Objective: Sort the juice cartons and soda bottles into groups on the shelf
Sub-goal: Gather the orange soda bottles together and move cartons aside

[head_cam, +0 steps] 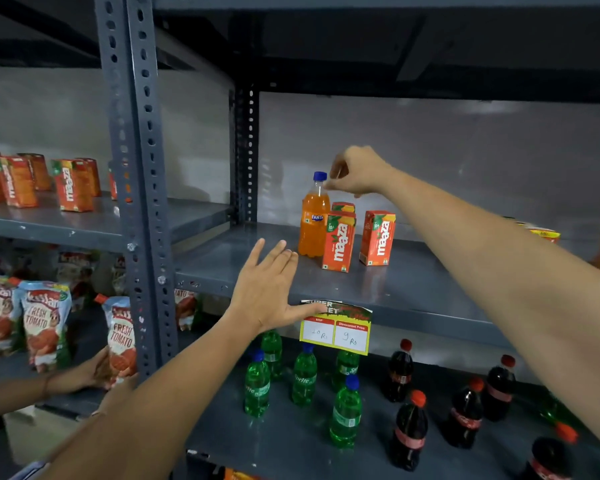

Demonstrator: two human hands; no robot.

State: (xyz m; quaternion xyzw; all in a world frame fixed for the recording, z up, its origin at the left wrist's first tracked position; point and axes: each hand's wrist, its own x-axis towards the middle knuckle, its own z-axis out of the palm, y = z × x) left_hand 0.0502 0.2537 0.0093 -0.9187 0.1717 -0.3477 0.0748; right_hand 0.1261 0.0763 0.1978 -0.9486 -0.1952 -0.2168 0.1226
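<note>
Our left hand (262, 289) hovers flat and empty over the shelf (413, 289) edge, probably for balance. Our right hand (355, 173) reaches to the Fanta bottle (313, 225), fingers loosely curled beside its blue cap (319, 176), not yet gripping. Two Maaza cartons (339, 242) stand just beside it, so it likely needs moving to join other sodas.

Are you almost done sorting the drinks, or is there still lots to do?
Some way to go. Done-looking: green bottles and dark cola bottles stand roughly grouped below. In hand: the right hand is at the Fanta bottle's neck, not clearly gripping; the left hand is open. Left: that bottle stands against the Maaza cartons, and must move.
</note>
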